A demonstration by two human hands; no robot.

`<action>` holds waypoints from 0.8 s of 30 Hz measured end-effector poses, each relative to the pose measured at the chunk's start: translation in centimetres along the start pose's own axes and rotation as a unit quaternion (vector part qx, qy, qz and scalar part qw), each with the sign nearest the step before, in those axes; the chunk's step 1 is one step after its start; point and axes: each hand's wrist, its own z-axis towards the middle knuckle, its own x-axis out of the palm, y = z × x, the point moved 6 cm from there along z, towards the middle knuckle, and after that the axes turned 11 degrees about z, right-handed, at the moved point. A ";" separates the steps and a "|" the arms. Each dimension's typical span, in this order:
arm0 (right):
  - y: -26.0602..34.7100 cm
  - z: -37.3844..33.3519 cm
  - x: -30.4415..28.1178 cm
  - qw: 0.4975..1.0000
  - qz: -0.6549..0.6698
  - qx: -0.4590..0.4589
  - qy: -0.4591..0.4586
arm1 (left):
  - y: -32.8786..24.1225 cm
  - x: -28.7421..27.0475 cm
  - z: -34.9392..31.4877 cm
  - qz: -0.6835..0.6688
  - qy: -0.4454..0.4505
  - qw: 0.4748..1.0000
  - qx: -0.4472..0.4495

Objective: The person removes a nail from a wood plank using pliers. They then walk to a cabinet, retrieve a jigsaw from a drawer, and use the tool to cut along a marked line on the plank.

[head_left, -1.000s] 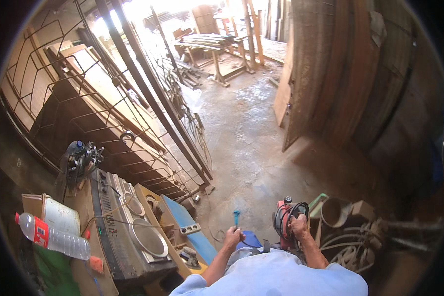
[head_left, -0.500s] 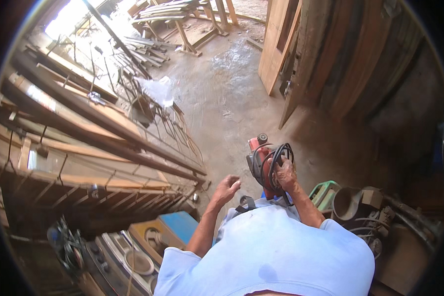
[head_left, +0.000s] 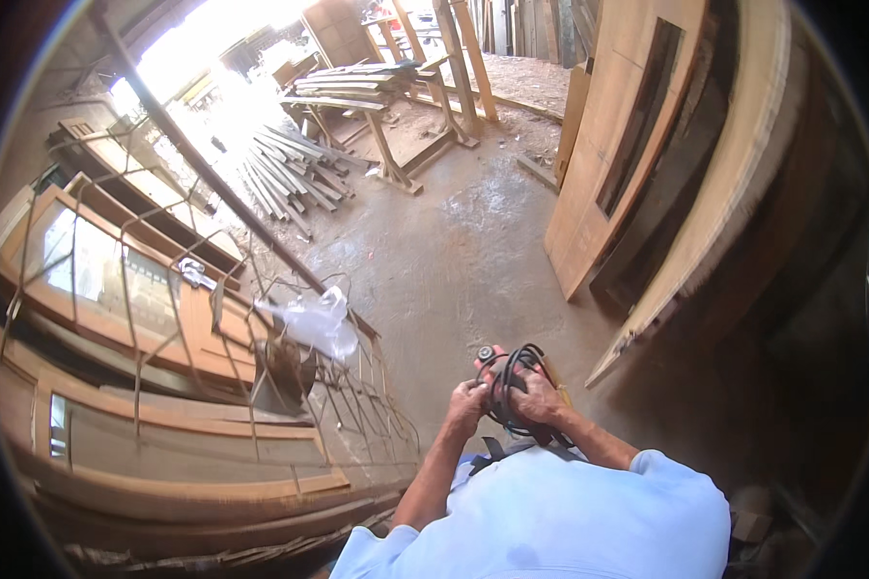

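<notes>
A red electric hand planer [head_left: 495,364] is held close in front of my body, its round front knob pointing away from me. Its black power cord [head_left: 526,353] is looped in a coil over the tool and hides much of the body. My right hand [head_left: 541,401] grips the planer's rear handle together with the coil. On the other side, my left hand [head_left: 466,402] is closed against the planer's left flank, beside the cord loops. The fingertips of both hands are partly covered.
Wooden door panels [head_left: 608,145] and a long curved-looking board [head_left: 714,203] lean at the right. A metal rod rack [head_left: 140,328] with framed panels stands left, a white plastic bag [head_left: 321,323] on its end. Farther off lie loose slats [head_left: 290,169] and a wooden trestle [head_left: 391,150] carrying boards.
My left hand, which was apart and free, has come in against the planer. My view has tilted up and moved forward; the stool and machine beside me have left the view.
</notes>
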 end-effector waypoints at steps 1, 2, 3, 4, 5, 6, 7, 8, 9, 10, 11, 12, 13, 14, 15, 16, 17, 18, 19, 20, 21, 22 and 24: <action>-0.9 2.7 -1.1 0.999 -0.031 -0.008 0.003 | -2.1 -0.1 2.0 -0.088 0.038 0.994 0.048; -1.8 5.0 -2.2 0.998 -0.062 -0.015 0.007 | -4.2 -0.6 3.8 -0.175 0.074 0.977 0.093; 0.0 7.1 -2.7 0.993 -0.117 -0.011 0.007 | -6.8 -1.8 5.6 -0.257 0.100 0.950 0.145; -0.4 9.8 -4.0 0.990 -0.138 0.032 0.018 | -10.7 -1.1 6.8 -0.203 0.070 0.967 0.137; -1.3 12.2 -4.6 0.985 -0.153 0.072 0.030 | -14.2 -0.5 7.8 -0.119 0.072 0.978 0.154; -6.0 15.1 -5.1 0.997 -0.064 0.039 0.034 | -16.4 0.8 9.1 -0.033 0.081 0.982 0.169; -6.3 18.1 -5.2 0.995 -0.068 0.051 0.059 | -18.9 1.0 10.4 0.052 0.081 0.978 0.183; -6.0 21.1 -5.7 0.992 -0.075 0.065 0.079 | -21.8 1.7 12.0 0.135 0.144 0.961 0.191; -6.0 23.8 -6.2 0.988 -0.083 0.079 0.100 | -23.4 2.2 13.5 0.188 0.178 0.941 0.218; -8.4 27.3 -6.9 0.994 -0.082 -0.039 0.056 | -25.2 3.4 15.8 0.241 0.217 0.912 0.250; -11.2 30.2 -8.1 0.983 -0.098 -0.152 0.001 | -26.9 4.7 18.6 0.294 0.260 0.876 0.282; -11.8 33.4 -8.2 0.958 -0.191 -0.212 0.005 | -27.5 4.2 21.2 0.346 0.225 0.859 0.303; -10.4 36.3 -9.3 0.956 -0.210 -0.204 -0.010 | -28.2 2.8 24.3 0.414 0.195 0.809 0.368; -8.3 38.9 -10.8 0.957 -0.225 -0.181 -0.034 | -27.1 0.3 28.8 0.292 0.219 0.887 0.282; -6.5 41.5 -12.5 0.959 -0.232 -0.154 -0.057 | -26.7 -1.2 33.3 0.161 0.239 0.939 0.188; -5.3 43.1 -13.8 0.961 -0.234 -0.121 -0.081 | -27.2 -1.8 35.6 0.090 0.207 0.969 0.104; -6.1 45.1 -15.5 0.991 -0.098 -0.054 -0.078 | -27.7 -2.0 38.0 0.137 0.186 0.968 0.097; -6.9 46.4 -16.8 0.994 0.044 0.015 -0.096 | -28.6 -2.3 40.8 0.189 0.165 0.964 0.094; -10.7 49.1 -19.2 0.990 0.031 -0.052 -0.129 | -30.4 -1.7 44.5 0.241 0.148 0.954 0.101; -11.6 51.3 -20.8 0.987 0.034 -0.053 -0.147 | -31.8 -1.4 46.5 0.272 0.127 0.952 0.053; -12.3 53.6 -22.2 0.984 0.038 -0.055 -0.162 | -31.8 -1.7 49.2 0.326 0.130 0.935 0.050; -9.8 55.9 -22.4 0.986 0.059 -0.003 -0.156 | -29.1 -3.7 54.4 0.287 0.174 0.940 0.060; -12.1 60.4 -25.8 0.980 0.117 0.047 -0.156 | -29.2 -1.5 61.4 0.184 0.253 0.948 0.060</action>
